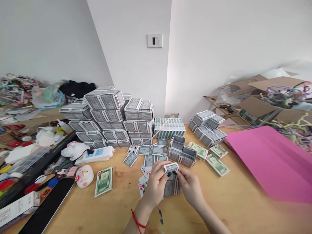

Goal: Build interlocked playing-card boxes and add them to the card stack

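Observation:
Between my two hands is a playing card [171,167] with a grey patterned back, its corners looking folded or cut. My left hand [157,178] pinches its left side, thumb on the near edge. On the right edge my right hand [188,182] pinches with thumb and fingers. Partly hidden below the hands stands a block built of folded cards [173,188]. Loose face-up cards [142,188] lie beside my left hand. Past the hands are scattered face-down cards [149,160] and an open-topped, step-shaped card block [182,151].
Tall stacks of card blocks [107,113] stand at the back left, a lower stack [207,126] at the back right. Green card boxes [103,182] lie on the wooden table. A power strip [98,154], black tablet [48,208] and pink sheet [270,162] flank the work area.

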{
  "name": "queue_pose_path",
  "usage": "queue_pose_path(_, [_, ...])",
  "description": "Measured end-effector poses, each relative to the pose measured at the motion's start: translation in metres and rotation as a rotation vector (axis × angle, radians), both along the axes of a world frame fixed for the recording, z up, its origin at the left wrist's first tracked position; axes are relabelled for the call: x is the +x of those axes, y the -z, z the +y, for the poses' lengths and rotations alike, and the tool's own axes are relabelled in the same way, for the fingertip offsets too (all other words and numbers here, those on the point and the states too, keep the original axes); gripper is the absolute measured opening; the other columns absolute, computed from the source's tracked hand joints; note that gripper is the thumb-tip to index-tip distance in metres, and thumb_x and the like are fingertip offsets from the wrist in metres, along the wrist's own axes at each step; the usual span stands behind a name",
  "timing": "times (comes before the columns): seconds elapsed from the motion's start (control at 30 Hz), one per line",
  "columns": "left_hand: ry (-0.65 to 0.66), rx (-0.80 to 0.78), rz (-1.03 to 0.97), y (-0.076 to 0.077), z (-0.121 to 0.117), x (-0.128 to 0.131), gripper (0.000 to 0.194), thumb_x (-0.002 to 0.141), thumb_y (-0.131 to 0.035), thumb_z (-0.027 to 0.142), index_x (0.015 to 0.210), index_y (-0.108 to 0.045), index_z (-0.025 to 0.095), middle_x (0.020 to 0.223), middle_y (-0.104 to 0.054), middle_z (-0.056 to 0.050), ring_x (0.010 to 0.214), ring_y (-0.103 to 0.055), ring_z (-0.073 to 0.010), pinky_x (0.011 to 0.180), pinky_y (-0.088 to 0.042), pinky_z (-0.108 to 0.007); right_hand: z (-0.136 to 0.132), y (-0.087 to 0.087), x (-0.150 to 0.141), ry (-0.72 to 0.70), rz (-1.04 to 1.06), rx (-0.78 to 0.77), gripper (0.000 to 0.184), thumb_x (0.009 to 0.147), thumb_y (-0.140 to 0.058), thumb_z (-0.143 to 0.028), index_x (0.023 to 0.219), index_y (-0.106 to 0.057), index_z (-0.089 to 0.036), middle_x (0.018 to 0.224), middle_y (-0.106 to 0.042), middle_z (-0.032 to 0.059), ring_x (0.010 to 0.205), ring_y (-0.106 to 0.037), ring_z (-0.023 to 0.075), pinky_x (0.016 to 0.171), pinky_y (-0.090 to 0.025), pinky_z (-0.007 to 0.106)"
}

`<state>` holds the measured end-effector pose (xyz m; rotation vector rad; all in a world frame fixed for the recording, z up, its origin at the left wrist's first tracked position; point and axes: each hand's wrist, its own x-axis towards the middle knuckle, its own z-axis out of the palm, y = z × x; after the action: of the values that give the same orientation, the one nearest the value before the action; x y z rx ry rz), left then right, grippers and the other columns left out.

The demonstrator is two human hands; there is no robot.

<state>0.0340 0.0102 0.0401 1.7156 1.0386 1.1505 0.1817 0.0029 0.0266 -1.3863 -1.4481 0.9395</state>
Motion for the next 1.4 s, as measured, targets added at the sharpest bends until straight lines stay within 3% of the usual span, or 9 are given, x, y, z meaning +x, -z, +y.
queue_pose_path(0.23, [0.047,-0.334,-0.236,0.001,0.002,0.007,0.032,0.083,-0.048,0.038,0.100,-0.065,0.018,0.095,-0.067,-0.005,0.090,-0.057,-0.0217,0.082,-0.043,-0.029,0.001,0.005,0.004,0.029,-0.101,0.040,0.034,0.083,-0.044,-0.041,0.067,-0.063,-0.018,0.064,-0.063,0.0052,0.064,-0.057,0.0202,0.060,-0.044,0.025])
queue_pose_path(0.43, [0.072,-0.540,-0.345,0.011,0.005,0.009,0.038,0.074,-0.056,0.048,0.087,-0.065,0.014,0.078,-0.066,-0.005,0.078,-0.058,-0.0209,0.070,-0.045,-0.029,0.001,0.010,0.005,0.067,-0.212,0.119,0.035,0.083,-0.043,-0.042,0.063,-0.063,-0.020,0.072,-0.066,0.0081,0.073,-0.061,0.0223,0.063,-0.048,0.027])
queue_pose_path(0.57, [0.061,-0.518,-0.334,0.014,0.005,0.010,0.038,0.075,-0.055,0.049,0.087,-0.064,0.014,0.077,-0.064,-0.005,0.077,-0.057,-0.0197,0.071,-0.044,-0.028,0.003,0.012,0.008,0.041,-0.364,0.189,0.039,0.087,-0.037,-0.038,0.060,-0.061,-0.023,0.061,-0.064,0.0049,0.068,-0.062,0.0207,0.077,-0.049,0.034])
queue_pose_path(0.7, [-0.073,-0.432,-0.217,0.019,0.008,0.006,0.036,0.075,-0.054,0.050,0.078,-0.061,0.015,0.068,-0.059,-0.001,0.069,-0.053,-0.0165,0.064,-0.042,-0.024,0.009,0.013,0.014,-0.003,-0.456,0.348,0.029,0.086,-0.042,-0.034,0.073,-0.066,-0.024,0.068,-0.069,0.0022,0.066,-0.064,0.0178,0.102,-0.033,0.045])
queue_pose_path(0.77, [-0.189,-0.394,-0.151,0.023,0.012,-0.001,0.035,0.074,-0.055,0.050,0.069,-0.057,0.015,0.060,-0.053,0.002,0.061,-0.048,-0.0135,0.058,-0.038,-0.022,0.012,0.013,0.018,-0.002,-0.424,0.362,0.026,0.086,-0.043,-0.033,0.085,-0.066,-0.022,0.084,-0.071,0.0051,0.081,-0.065,0.0208,0.103,-0.031,0.047])
queue_pose_path(0.87, [-0.313,-0.358,-0.175,0.027,0.018,-0.014,0.035,0.072,-0.057,0.048,0.062,-0.051,0.016,0.054,-0.046,0.005,0.057,-0.043,-0.0114,0.054,-0.034,-0.021,0.013,0.013,0.019,0.006,-0.302,0.282,0.030,0.087,-0.039,-0.034,0.095,-0.064,-0.020,0.095,-0.069,0.0086,0.094,-0.062,0.0238,0.094,-0.042,0.044])
queue_pose_path(1.07, [-0.368,-0.342,-0.424,0.023,0.025,-0.032,0.034,0.071,-0.059,0.049,0.080,-0.058,0.016,0.069,-0.061,-0.001,0.070,-0.055,-0.0155,0.066,-0.042,-0.024,0.008,0.012,0.006,-0.138,0.073,0.085,0.042,0.079,-0.054,-0.041,0.113,-0.054,-0.017,0.104,-0.064,0.0100,0.088,-0.063,0.0217,0.075,-0.052,0.030])
queue_pose_path(1.23, [-0.267,-0.318,-0.522,0.014,0.022,-0.029,0.030,0.072,-0.062,0.039,0.091,-0.060,0.016,0.091,-0.067,-0.006,0.089,-0.059,-0.0189,0.082,-0.042,-0.029,0.011,0.016,-0.001,-0.177,0.335,-0.107,0.039,0.072,-0.060,-0.050,0.085,-0.061,-0.014,0.061,-0.063,0.0026,0.054,-0.060,0.0176,0.050,-0.050,0.028])
queue_pose_path(1.4, [-0.135,-0.318,-0.543,0.004,0.019,-0.029,0.031,0.066,-0.069,0.022,0.095,-0.061,0.017,0.109,-0.063,-0.009,0.101,-0.056,-0.0222,0.090,-0.040,-0.032,0.010,0.018,0.002,-0.051,0.408,0.017,0.031,0.070,-0.065,-0.045,0.081,-0.063,-0.016,0.075,-0.068,0.0073,0.069,-0.064,0.0218,0.067,-0.052,0.035])
